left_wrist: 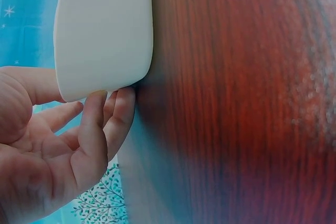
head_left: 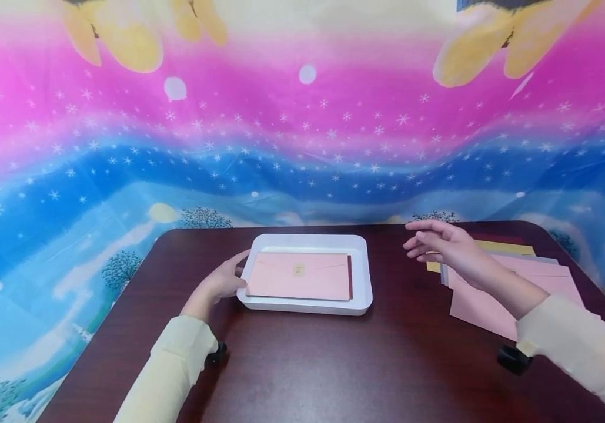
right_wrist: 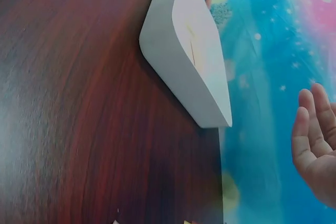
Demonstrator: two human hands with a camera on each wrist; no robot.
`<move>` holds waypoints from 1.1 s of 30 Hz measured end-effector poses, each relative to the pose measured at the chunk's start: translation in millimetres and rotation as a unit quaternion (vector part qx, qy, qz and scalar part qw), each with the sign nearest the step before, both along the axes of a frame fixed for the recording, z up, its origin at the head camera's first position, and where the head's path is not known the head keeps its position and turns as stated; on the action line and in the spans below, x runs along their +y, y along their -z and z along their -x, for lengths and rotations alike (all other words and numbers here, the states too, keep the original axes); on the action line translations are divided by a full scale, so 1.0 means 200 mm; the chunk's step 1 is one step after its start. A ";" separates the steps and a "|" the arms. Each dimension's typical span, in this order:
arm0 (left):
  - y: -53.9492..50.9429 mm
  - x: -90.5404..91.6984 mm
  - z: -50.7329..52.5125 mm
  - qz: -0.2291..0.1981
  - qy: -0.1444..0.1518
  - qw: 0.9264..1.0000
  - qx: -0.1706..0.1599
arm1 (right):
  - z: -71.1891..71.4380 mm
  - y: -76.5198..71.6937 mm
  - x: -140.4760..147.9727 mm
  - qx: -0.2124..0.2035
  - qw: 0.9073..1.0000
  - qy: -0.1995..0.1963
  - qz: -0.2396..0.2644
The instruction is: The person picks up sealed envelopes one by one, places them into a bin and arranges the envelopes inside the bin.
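Note:
In the head view a white tray (head_left: 360,305) stands on the table with a pink envelope (head_left: 281,282) lying in it. A small pale label marks the envelope's middle, and a dark red edge shows beneath its right side. My left hand (head_left: 223,279) grips the tray's left end. In the left wrist view the thumb passes over the rim while bent fingers (left_wrist: 94,129) touch the outer wall. My right hand (head_left: 447,244) hovers right of the tray with nothing in it, fingers loosely extended. Below and beside it lie several envelopes (head_left: 540,273) in pink, grey, yellow and dark red.
The dark brown table (head_left: 302,364) has rounded far corners. Behind it hangs a patterned cloth (head_left: 302,135) in pink and blue with snowflakes. A black wrist device (head_left: 514,359) sits by the right cuff, and another (head_left: 217,352) by the left.

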State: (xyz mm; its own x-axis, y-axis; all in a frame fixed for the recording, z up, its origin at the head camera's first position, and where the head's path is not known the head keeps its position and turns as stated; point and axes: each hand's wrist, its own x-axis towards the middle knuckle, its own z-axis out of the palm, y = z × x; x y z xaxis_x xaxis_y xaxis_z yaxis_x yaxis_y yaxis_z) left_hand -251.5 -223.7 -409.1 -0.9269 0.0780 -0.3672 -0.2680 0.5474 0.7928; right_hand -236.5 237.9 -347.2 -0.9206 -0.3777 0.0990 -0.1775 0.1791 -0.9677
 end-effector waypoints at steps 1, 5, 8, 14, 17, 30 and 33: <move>0.00 0.00 0.00 -0.001 -0.001 1.000 -0.001 | 0.00 0.00 0.02 0.004 1.000 0.004 0.000; 0.00 0.00 -0.01 -0.002 -0.001 1.000 -0.002 | -0.02 -0.01 0.09 0.020 1.000 0.012 -0.008; 0.00 -0.01 -0.01 -0.006 -0.002 1.000 -0.004 | -0.02 0.00 0.15 0.024 1.000 0.015 0.002; 0.00 -0.02 0.00 -0.007 -0.001 1.000 -0.004 | -0.03 0.08 0.28 0.022 0.999 0.019 0.045; 0.00 -0.02 0.00 -0.007 -0.002 1.000 -0.005 | -0.04 0.12 0.33 0.023 0.999 0.026 0.035; 0.01 -0.03 0.00 -0.015 0.002 1.000 -0.004 | -0.11 0.21 0.65 0.082 0.970 0.088 -0.212; 0.01 -0.03 -0.01 -0.019 0.003 1.000 -0.003 | -0.13 0.22 0.71 0.085 0.955 0.105 -0.265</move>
State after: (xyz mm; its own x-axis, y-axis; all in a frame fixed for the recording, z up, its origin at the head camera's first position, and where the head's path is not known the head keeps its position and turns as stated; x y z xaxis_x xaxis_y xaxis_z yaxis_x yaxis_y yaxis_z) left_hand -250.5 -229.2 -411.5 -0.9244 0.0967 -0.3690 -0.2696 0.5187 0.8114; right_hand -211.4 379.4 -391.1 -0.9691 -0.2253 0.1009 -0.2311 0.6845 -0.6914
